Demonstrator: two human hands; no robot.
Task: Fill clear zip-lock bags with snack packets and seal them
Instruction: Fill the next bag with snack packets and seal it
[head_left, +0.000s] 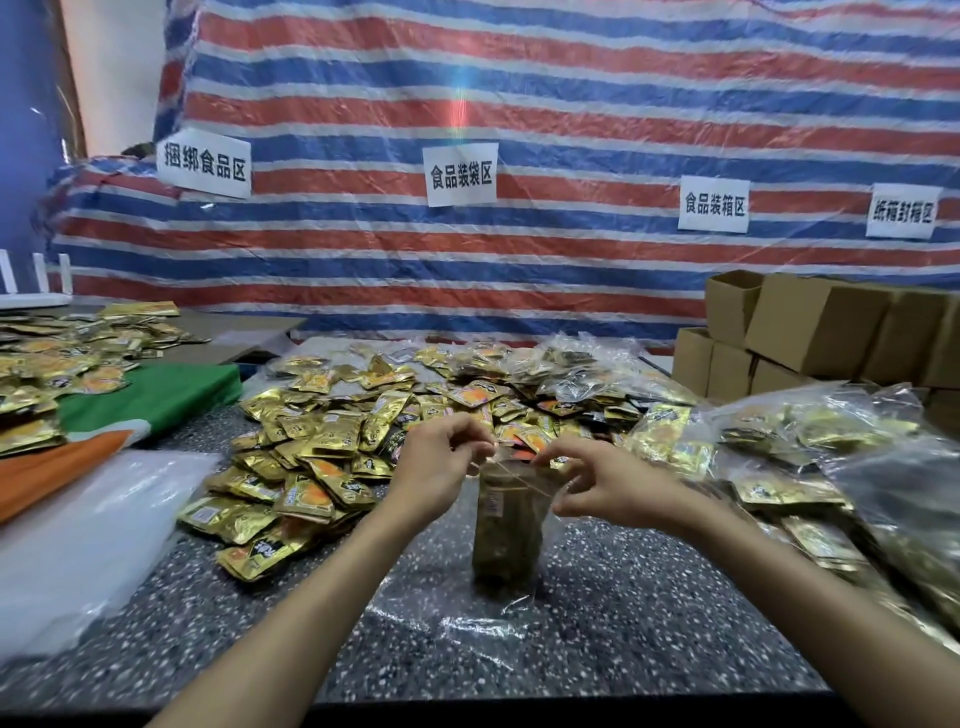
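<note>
At your far left lies the flat stack of empty clear plastic bags (88, 530), and beside it the loose heap of gold foil snack packets (311, 452) spreads over the grey speckled table (649, 639); you need neither for this step. Your left hand (441, 465) pinches the left end of the mouth of the clear zip-lock bag (506, 530). The bag stands upright between your hands, packed with a column of packets, and its base seems to rest on the table. Your right hand (608, 486) pinches the right end of the same top edge. This looks like the sealing step: pull the strip taut and level, line up the two tracks, then press along from one end to the other. Keep packet corners below the zip so nothing gets caught. The pile of filled clear bags (779, 441) at your right is probably where this one belongs
</note>
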